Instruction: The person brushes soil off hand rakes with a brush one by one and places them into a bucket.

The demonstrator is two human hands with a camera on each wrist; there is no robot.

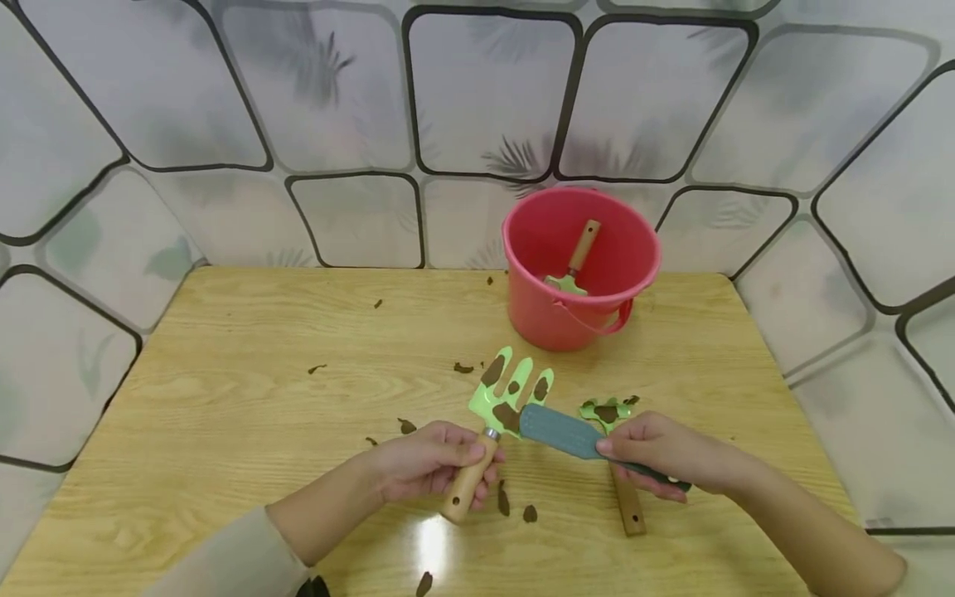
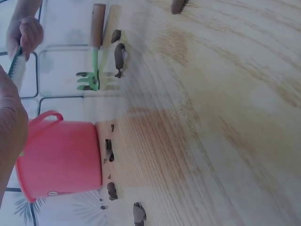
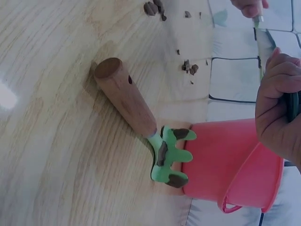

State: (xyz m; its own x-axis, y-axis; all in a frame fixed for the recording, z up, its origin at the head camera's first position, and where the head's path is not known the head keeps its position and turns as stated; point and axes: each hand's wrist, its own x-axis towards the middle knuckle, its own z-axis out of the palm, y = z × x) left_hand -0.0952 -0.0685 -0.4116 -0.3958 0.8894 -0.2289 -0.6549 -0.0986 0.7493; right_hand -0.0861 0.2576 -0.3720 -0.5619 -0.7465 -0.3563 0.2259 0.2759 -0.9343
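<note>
My left hand (image 1: 440,460) grips the wooden handle of a green garden hand fork (image 1: 485,402), prongs pointing up and away. Brown mud-like patches stick to its head and prongs. My right hand (image 1: 664,456) holds a brush (image 1: 559,431) by its dark handle; the flat grey-blue back faces up, and pale bristles show in the left wrist view. The brush's tip overlaps the fork's head at its lower right. Below my right hand, a second green hand fork (image 3: 124,99) with brown patches lies on the table, its wooden handle toward me.
A red bucket (image 1: 548,323) stands at the back right of the wooden table (image 1: 261,332), with another wooden-handled green tool (image 1: 585,245) inside. Several brown crumbs (image 1: 503,497) lie scattered over the table. A patterned curtain-like backdrop (image 1: 358,224) rises behind it and at both sides.
</note>
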